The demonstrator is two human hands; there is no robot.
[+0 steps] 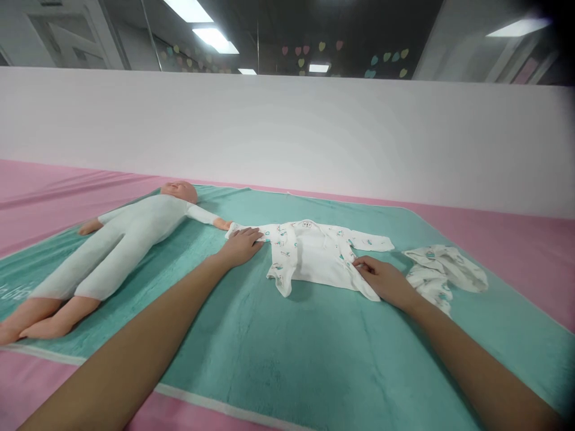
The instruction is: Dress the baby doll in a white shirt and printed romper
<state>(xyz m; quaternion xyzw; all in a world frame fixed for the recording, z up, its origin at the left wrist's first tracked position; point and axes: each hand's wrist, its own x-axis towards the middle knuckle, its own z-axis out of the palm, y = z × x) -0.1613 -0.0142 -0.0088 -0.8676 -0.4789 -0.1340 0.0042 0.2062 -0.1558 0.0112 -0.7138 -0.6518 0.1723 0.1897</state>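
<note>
A white baby top (314, 260) with a small teal print lies spread on a teal towel (287, 365), its neck facing away from me. My left hand (242, 246) is shut on the end of its left-hand sleeve (265, 234), close to the outstretched hand of a baby doll (126, 245). The doll lies face up in a pale bodysuit. My right hand (381, 280) grips the top's lower right edge. A crumpled piece of matching printed cloth (442, 275) lies just beyond that hand.
The teal towel lies on a pink padded surface (516, 257), which meets a low white wall (287, 131) at the back. Above the wall, a glass partition shows ceiling lights and paper hearts.
</note>
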